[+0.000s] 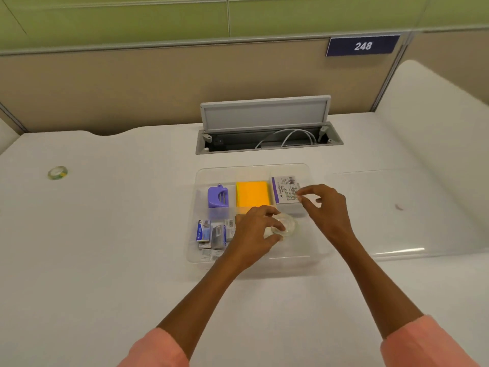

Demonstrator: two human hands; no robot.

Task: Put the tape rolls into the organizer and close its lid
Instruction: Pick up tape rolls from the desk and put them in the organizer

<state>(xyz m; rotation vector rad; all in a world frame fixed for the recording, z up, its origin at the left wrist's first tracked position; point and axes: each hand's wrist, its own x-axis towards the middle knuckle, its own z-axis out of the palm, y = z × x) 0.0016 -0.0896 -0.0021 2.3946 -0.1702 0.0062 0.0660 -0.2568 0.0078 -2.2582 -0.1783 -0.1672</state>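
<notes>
A clear plastic organizer sits open in the middle of the white desk. My left hand grips a clear tape roll over the organizer's front right compartment. Just above that compartment my right hand hovers with fingers apart and nothing in them. A second tape roll, green and yellow edged, lies alone far left on the desk. The organizer's clear lid lies flat on the desk to the right of the box.
The organizer holds a purple sharpener-like item, yellow sticky notes, a white and purple box and small staple boxes. Behind it a cable hatch stands open. A partition wall bounds the desk's far edge.
</notes>
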